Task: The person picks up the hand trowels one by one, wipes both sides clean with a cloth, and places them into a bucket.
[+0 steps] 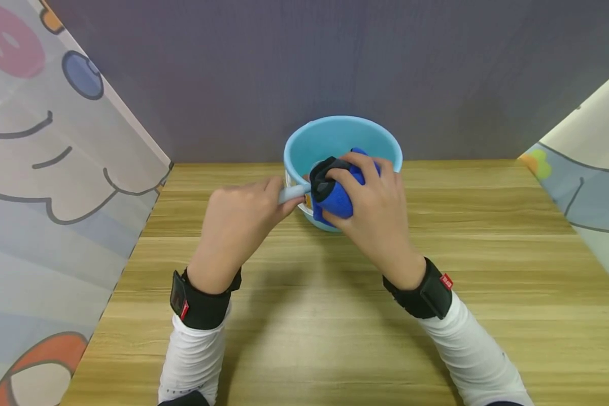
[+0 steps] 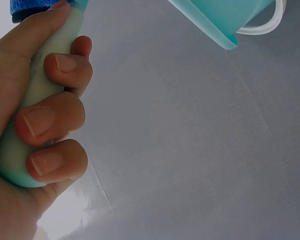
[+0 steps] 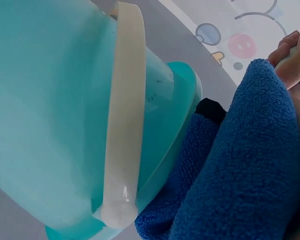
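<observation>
In the head view, my left hand [image 1: 238, 217] grips a pale blue-green handle [image 1: 293, 193], with its fingers wrapped round the shaft in the left wrist view. My right hand [image 1: 373, 211] holds a blue towel [image 1: 337, 202] with black trim, bunched at the handle's far end. The cloth and hand hide whatever the handle leads to. Both hands are over the near rim of a light-blue bucket [image 1: 345, 121]. Fluffy blue towel [image 3: 240, 175] hangs beside the bucket's rim in the right wrist view.
A white carrying handle [image 3: 125, 110] hangs on the bucket's side. The bucket stands at the far edge of the wooden tabletop [image 1: 304, 316], against a grey wall [image 1: 304, 67]. Cartoon-printed panels [image 1: 81, 237] flank the table left and right.
</observation>
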`<state>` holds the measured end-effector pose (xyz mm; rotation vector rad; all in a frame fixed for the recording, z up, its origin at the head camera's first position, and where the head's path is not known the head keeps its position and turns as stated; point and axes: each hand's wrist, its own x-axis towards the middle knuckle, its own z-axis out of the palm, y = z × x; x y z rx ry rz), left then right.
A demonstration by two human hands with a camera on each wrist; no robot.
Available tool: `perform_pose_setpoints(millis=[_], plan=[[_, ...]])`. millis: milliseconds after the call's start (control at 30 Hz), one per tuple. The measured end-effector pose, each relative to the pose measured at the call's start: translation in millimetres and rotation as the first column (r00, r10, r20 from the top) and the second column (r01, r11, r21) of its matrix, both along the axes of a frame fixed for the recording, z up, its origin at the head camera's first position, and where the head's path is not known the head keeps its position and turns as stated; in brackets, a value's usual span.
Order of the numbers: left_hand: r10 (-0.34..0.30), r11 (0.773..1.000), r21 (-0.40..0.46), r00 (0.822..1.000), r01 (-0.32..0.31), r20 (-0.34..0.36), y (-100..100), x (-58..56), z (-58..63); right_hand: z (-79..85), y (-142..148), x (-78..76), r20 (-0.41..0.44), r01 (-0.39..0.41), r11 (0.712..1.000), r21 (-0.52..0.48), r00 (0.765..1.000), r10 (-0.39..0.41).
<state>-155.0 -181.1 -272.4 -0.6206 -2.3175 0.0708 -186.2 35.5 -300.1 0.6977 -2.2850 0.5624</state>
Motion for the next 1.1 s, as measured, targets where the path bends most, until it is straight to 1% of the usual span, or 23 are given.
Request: perform_pose_setpoints(millis=[100,233,400,500,667,1100], plan=[[0.01,1.0,0.004,1.0,-0.01,0.001,-1.2,0.3,0.1,0.0,0.6,-0.5,0.012,0.008,1.0,0.009,1.0,-0.008],[0.007,1.0,0.013,1.0,-0.007,0.003,-2.3,0.5,0.5,-0.6,2.1,-1.8,0.025,0.015,1.0,0.011,1.0,-0.016],[0.002,1.0,0.024,1.0,-0.002,-0.005,-3.4,1.0,1.4,-0.5,4.0,-2.2,0.021,0.016,1.0,0.009,1.0,-0.016],[-0.001,1.0,0.03,1.0,0.001,0.002,-3.7,1.4,2.2,0.3,4.5,-2.1,0.023,0.014,1.0,0.009,1.0,-0.014],[0.002,1.0,0.023,1.0,-0.002,-0.003,-4.9,2.0,2.8,0.5,5.0,-2.9,0.02,0.008,1.0,-0.003,1.0,-0.008],[0.041,0.999,0.023,0.999,-0.041,-0.004,-7.4,3.7,2.9,2.2,11.3,-6.6,0.031,0.027,0.999,-0.028,0.999,-0.026]])
